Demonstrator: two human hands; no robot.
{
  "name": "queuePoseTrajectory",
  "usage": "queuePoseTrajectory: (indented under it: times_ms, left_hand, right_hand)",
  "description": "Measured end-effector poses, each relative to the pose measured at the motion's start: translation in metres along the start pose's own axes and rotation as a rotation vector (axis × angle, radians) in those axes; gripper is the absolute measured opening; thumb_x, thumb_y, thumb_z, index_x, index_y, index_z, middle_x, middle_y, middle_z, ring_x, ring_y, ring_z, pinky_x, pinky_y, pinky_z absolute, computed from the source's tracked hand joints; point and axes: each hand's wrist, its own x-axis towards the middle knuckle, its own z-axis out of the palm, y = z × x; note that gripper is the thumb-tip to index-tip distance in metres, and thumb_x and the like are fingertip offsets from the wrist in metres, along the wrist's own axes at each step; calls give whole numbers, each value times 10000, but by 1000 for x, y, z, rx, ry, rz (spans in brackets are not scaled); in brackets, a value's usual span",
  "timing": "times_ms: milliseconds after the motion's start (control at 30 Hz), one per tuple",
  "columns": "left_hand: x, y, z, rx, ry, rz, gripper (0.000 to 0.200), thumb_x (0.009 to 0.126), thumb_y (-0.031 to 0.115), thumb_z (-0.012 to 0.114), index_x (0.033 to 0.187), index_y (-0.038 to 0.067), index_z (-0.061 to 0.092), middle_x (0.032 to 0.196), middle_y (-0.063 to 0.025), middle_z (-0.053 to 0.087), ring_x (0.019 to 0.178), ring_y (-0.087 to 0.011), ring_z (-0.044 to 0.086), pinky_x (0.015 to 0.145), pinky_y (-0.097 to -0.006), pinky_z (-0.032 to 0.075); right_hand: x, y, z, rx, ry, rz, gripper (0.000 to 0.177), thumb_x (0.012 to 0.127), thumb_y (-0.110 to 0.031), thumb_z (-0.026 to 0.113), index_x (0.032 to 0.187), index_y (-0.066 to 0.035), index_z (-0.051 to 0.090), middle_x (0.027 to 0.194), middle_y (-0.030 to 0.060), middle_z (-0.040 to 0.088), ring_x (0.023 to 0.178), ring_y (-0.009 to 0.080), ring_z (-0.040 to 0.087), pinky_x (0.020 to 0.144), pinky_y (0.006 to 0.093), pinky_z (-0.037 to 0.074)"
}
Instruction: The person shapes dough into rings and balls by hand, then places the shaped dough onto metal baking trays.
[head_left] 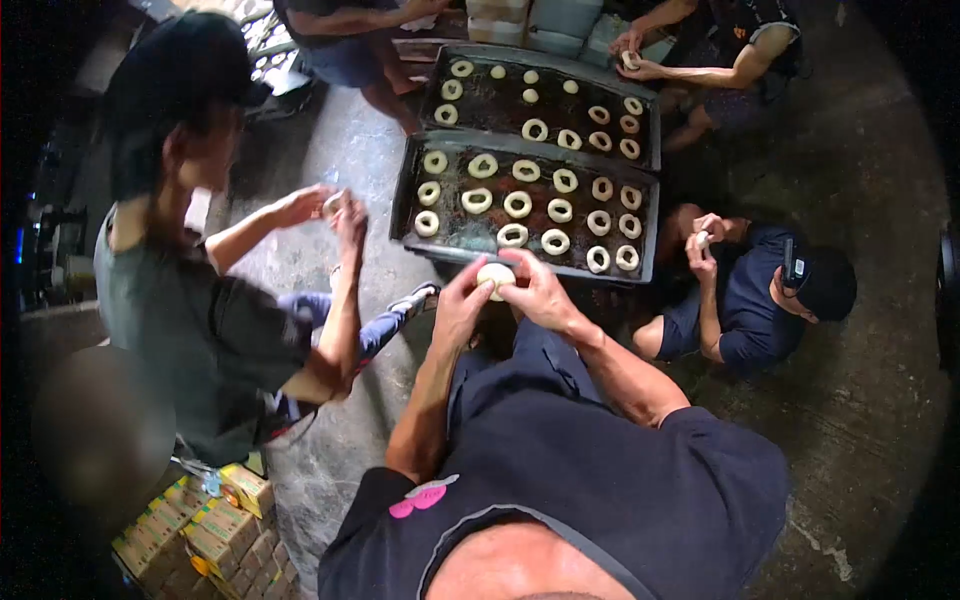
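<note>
A pale round lump of dough (495, 273) sits between both my hands, just in front of the near tray. My left hand (462, 297) grips its left side with thumb and fingers. My right hand (535, 290) wraps its right side and top. The near dark metal tray (408, 190) holds several ring-shaped dough pieces (517, 204) in rows. A second tray (436, 80) behind it also carries several rings.
A person in a grey shirt (190, 320) sits at my left, pressing dough between raised hands (335, 205). Another person in dark blue (760, 300) crouches at the right. Two more sit behind the trays. Small yellow boxes (215, 525) are stacked at lower left. Concrete floor all around.
</note>
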Motion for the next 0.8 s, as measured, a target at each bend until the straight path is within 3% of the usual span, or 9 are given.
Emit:
queuePoseTrajectory:
  times_ms: [167, 267, 400, 467, 533, 600, 667, 733, 800]
  left_hand:
    - [-30, 8, 9, -52, -82, -6, 628, 735, -62, 527, 1324, 5, 318, 1003, -70, 571, 876, -124, 556, 781, -243, 460]
    - [-41, 4, 30, -51, -104, 196, 656, 697, -94, 519, 1316, 10, 328, 1088, -89, 537, 929, -129, 548, 790, -228, 457]
    - [-34, 30, 12, -609, -87, 127, 639, 685, -90, 445, 1309, -6, 336, 1019, -130, 557, 849, -165, 580, 756, -260, 483]
    - [-43, 46, 32, -893, 19, -118, 405, 743, -26, 478, 1146, -7, 437, 751, -56, 557, 650, -137, 567, 544, -220, 470]
    - [-45, 20, 27, -403, -290, -239, 233, 794, 48, 541, 1024, 27, 510, 658, 4, 516, 464, -72, 454, 385, -203, 346]
    - [-35, 37, 32, -346, -301, -250, 146, 829, 111, 566, 961, 54, 543, 589, 52, 463, 379, -32, 330, 340, -205, 235]
    - [0, 49, 12, -680, -256, -52, 148, 839, 110, 559, 972, 48, 537, 575, 61, 446, 384, -21, 333, 350, -190, 243]
    - [11, 46, 16, -840, -296, -111, 193, 844, 119, 563, 1019, 42, 544, 582, 78, 454, 397, -9, 337, 355, -173, 236]
    - [9, 38, 40, -305, -174, -356, 243, 851, 138, 565, 1069, 35, 541, 577, 88, 455, 408, -6, 339, 358, -175, 246]
  right_hand:
    - [-24, -2, 15, 38, 20, -137, 442, 708, 14, 568, 1133, 43, 449, 946, 128, 593, 852, 172, 587, 731, 272, 486]
    - [-24, -28, 15, -224, 214, -143, 370, 717, -33, 542, 1081, 14, 490, 880, 152, 591, 797, 203, 597, 690, 304, 483]
    - [-29, 11, 14, -702, 118, -282, 239, 793, -112, 565, 1001, 0, 532, 927, 182, 602, 848, 290, 604, 746, 378, 478]
    - [-29, -14, 0, -590, 5, -38, 203, 807, -89, 542, 987, 3, 529, 924, 162, 617, 832, 249, 615, 734, 345, 496]
    - [-12, -34, -25, -93, 131, 45, 248, 765, -42, 565, 990, 42, 504, 809, 114, 615, 745, 160, 607, 656, 266, 501]
    - [-16, -37, -21, 409, 71, 21, 266, 755, -64, 604, 984, 27, 505, 769, 78, 607, 696, 132, 586, 629, 246, 478]
    - [-21, -22, -12, 436, -47, 183, 284, 749, -98, 626, 996, 4, 529, 754, 43, 595, 656, 117, 564, 618, 214, 437]
    - [-17, -32, -24, 210, -189, 304, 196, 763, -83, 617, 932, -4, 558, 739, 31, 586, 642, 111, 552, 610, 221, 439]
    - [4, -55, -50, 334, 144, 212, 93, 832, -99, 557, 865, -13, 571, 712, 33, 575, 623, 115, 539, 596, 233, 440]
